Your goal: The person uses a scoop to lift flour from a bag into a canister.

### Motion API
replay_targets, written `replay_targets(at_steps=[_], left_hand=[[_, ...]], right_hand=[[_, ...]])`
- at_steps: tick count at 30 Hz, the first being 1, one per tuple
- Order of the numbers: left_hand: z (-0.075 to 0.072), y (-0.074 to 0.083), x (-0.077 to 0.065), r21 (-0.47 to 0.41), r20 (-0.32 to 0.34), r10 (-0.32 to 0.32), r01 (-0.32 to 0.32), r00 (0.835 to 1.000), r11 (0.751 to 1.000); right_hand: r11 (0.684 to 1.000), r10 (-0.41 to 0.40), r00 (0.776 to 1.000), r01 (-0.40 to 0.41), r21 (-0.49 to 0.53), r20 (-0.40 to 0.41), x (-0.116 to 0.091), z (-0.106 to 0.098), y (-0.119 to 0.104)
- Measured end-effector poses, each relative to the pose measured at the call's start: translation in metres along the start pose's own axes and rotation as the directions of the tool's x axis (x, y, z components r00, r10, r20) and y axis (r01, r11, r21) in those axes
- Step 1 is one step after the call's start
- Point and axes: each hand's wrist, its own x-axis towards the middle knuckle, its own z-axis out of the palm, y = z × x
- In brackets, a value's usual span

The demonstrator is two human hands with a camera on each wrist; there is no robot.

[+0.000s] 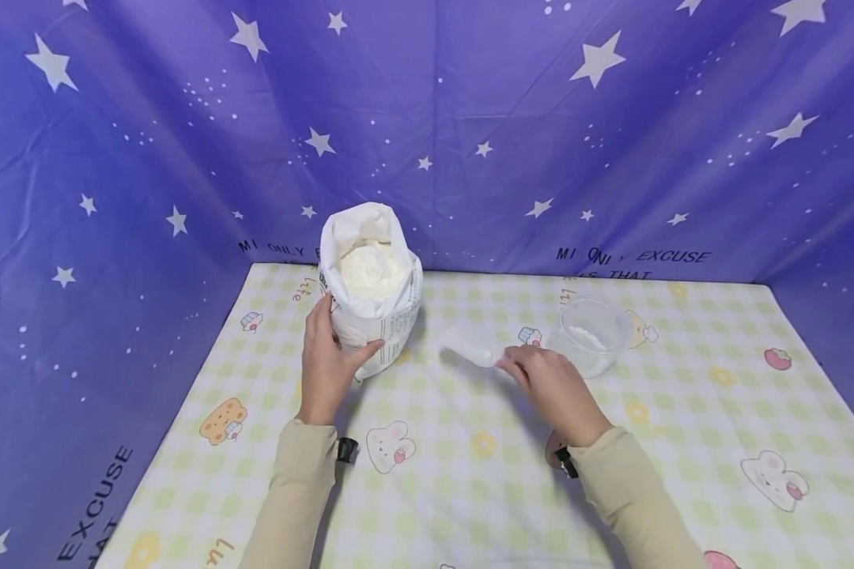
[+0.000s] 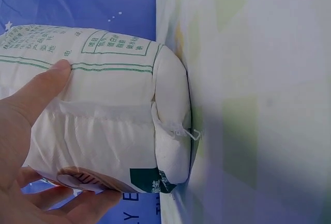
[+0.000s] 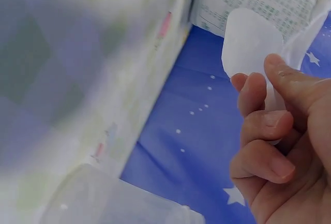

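Observation:
An open white bag of flour [image 1: 393, 336] with green print stands at the left back of the table, its rim rolled out around pale powder [image 1: 370, 271]. My left hand [image 1: 329, 359] grips the bag's near side, thumb [image 2: 44, 89] on one face and fingers round the other. My right hand [image 1: 557, 389] pinches the handle of a white plastic scoop [image 3: 251, 43] between thumb and fingers, above the table between bag and tub. Just beyond that hand sits a clear round tub [image 1: 598, 328] with some white powder at the bottom.
A green-checked tablecloth [image 1: 462, 506] with cartoon prints covers the table. Blue star-patterned curtain [image 1: 470, 95] hangs close behind it and along both sides. The tub's edge [image 3: 119, 198] also shows low in the right wrist view.

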Motion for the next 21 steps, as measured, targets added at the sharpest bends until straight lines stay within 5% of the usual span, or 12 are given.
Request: replay_targets(at_steps=[21], left_hand=[[-0.002, 0.004, -0.001, -0.025, 0.004, -0.035, 0.035, 0.999, 0.999]], right_hand=[[0.997, -0.077, 0.995, 0.076, -0.015, -0.060, 0.021, -0.045, -0.020]])
